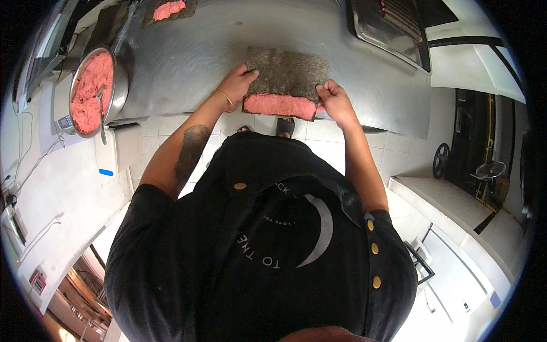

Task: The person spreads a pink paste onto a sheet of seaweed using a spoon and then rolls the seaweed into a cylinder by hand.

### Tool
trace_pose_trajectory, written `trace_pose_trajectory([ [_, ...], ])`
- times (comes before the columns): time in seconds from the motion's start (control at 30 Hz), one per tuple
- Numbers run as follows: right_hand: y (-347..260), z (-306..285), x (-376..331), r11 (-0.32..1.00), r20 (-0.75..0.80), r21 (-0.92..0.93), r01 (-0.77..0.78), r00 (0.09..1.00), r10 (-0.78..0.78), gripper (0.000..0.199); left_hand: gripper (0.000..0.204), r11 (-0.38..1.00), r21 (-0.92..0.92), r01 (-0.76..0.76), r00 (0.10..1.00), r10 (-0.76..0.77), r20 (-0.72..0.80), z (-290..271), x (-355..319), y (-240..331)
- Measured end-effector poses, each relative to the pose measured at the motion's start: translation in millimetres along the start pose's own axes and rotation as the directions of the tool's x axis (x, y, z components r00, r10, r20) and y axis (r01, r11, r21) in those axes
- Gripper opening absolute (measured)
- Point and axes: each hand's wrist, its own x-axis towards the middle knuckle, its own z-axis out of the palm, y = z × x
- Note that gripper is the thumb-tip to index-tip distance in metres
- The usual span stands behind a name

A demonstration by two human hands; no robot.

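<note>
Item: dark, rough-textured seaweed sheet [288,74], rectangular, a pink paste strip [280,106] along its near edge, lying on the steel counter [188,51], my left hand [236,84] and right hand [335,101] pinching its side edges.

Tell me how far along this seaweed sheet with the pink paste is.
Done: a strip of pink paste lies along the near edge of the dark seaweed sheet on the steel table. In hand: the left hand and right hand grip the sheet's two near corners. Left: the sheet is still flat, not rolled. The metal bowl still holds plenty of paste, and another sheet with paste waits farther back.
</note>
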Motion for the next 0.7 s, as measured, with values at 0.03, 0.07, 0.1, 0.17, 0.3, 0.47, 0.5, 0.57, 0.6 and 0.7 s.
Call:
trace_pose_trajectory([
  [0.03,2.2,-0.4,-0.6,0.998,-0.065,-0.063,0.016,0.998,-0.02,0.023,0.043,0.992,0.119,-0.044,0.994,0.055,-0.094,-1.4,-2.0,3.6],
  [0.07,5.2,0.2,-2.2,0.992,-0.121,-0.117,0.039,0.991,-0.053,0.027,0.05,0.968,0.241,-0.075,0.976,0.121,-0.18,-2.4,-6.2,7.3],
  [0.1,9.0,0.9,-6.2,0.927,-0.195,-0.319,0.197,0.944,-0.267,0.033,0.056,0.928,0.359,-0.095,0.948,0.194,-0.251,-2.7,-12.5,10.6],
  [0.17,19.1,3.6,-21.1,0.602,-0.187,-0.684,0.412,0.698,-0.691,0.051,0.075,0.681,0.625,-0.381,0.779,0.601,-0.181,-6.2,-39.8,10.5],
  [0.3,38.7,21.0,-42.3,0.328,0.186,-0.78,0.534,0.697,-0.693,0.102,0.107,0.249,0.792,-0.557,0.692,0.666,0.277,12.0,-76.1,1.7],
  [0.47,51.2,40.6,-28.6,0.361,0.154,-0.771,0.525,0.703,-0.694,0.112,0.115,0.158,0.829,-0.536,0.701,0.631,0.333,34.5,-67.3,-7.6],
  [0.5,51.8,40.4,-25.0,0.364,0.145,-0.77,0.525,0.699,-0.7,0.112,0.117,0.182,0.823,-0.538,0.701,0.638,0.317,34.3,-63.9,-7.4],
  [0.57,51.0,36.3,-20.6,0.372,0.136,-0.769,0.52,0.702,-0.699,0.112,0.119,0.232,0.803,-0.549,0.707,0.641,0.298,32.6,-59.3,-5.4],
  [0.6,49.6,33.5,-19.4,0.375,0.139,-0.769,0.518,0.708,-0.693,0.111,0.12,0.257,0.792,-0.554,0.713,0.637,0.292,30.8,-57.3,-3.1],
  [0.7,42.4,25.6,-19.5,0.397,0.134,-0.762,0.512,0.724,-0.676,0.11,0.119,0.295,0.794,-0.531,0.75,0.6,0.278,27.9,-53.8,6.0],
])
